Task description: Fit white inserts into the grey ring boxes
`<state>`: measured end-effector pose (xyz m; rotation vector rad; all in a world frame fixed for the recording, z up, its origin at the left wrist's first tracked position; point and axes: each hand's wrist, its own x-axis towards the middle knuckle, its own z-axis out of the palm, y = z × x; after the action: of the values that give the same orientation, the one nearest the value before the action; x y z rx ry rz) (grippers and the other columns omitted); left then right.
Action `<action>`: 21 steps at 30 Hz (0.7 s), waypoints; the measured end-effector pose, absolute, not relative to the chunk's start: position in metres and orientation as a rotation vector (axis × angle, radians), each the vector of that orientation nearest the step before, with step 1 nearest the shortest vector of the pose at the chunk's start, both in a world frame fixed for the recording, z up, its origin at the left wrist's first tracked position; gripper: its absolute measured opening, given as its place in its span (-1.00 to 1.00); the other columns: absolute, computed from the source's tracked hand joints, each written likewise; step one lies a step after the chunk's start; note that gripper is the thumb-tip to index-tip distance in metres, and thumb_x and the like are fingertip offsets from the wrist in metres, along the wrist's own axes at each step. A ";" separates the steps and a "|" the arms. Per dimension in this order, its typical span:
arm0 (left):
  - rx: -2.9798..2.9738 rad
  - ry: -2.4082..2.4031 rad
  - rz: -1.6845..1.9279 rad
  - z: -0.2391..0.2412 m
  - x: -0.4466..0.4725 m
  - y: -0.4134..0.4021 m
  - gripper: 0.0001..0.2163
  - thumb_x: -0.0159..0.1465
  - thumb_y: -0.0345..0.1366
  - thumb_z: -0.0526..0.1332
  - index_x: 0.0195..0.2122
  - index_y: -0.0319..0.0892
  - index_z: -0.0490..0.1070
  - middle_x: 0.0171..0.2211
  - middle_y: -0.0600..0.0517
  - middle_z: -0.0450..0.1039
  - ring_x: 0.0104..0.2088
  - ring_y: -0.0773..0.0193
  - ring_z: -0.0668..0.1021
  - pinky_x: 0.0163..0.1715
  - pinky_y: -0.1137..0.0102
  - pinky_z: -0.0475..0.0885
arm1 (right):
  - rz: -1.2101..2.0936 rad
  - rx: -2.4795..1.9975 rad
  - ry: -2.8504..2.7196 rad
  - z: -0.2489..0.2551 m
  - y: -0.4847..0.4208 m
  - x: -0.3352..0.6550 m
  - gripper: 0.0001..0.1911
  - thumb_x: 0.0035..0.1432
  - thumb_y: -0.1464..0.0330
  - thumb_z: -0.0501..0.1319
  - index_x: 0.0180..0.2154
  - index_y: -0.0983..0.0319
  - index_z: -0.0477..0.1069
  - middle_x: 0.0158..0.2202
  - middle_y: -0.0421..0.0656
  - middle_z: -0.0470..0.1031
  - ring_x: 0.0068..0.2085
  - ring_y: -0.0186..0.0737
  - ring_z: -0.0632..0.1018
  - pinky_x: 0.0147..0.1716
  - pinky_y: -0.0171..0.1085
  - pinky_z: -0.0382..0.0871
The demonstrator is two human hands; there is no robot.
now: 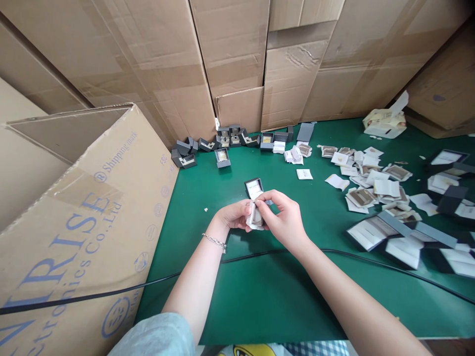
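Between my two hands is a small white box insert (255, 217) with a greyish-brown middle. My left hand (237, 215) has its fingers closed round the insert's left side. With thumb and forefinger, my right hand (279, 212) pinches its upper right edge. Just beyond them an opened dark jewellery box (254, 188) stands on the green table, its white lid lining showing and its lower part hidden behind my hands. Another opened box (222, 158) with a pale inside sits farther back.
Several dark boxes (233, 137) line the back beside cardboard. White inserts and papers (365, 178) are heaped at the right, near opened boxes (404, 242) and a tissue pack (386, 123). A large carton (122, 198) stands left. A black cable (252, 254) crosses the table.
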<state>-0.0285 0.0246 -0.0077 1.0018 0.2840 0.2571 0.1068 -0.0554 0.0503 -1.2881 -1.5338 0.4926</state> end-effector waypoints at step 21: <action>0.743 0.325 0.587 -0.004 -0.025 0.025 -0.38 -0.39 0.14 0.39 -0.42 -0.27 0.44 -0.50 0.01 0.42 -0.51 0.35 0.44 -0.55 0.49 0.30 | 0.264 -1.182 -1.865 0.041 -0.049 0.116 -0.62 0.06 0.17 0.24 -0.08 0.16 0.32 -0.12 -0.07 0.44 -0.10 -0.06 0.44 -0.09 -0.08 0.32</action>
<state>-0.0249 0.0247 -0.0037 0.7428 0.3246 0.5867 0.1162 -0.0486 0.0410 -1.1821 -1.8647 0.2636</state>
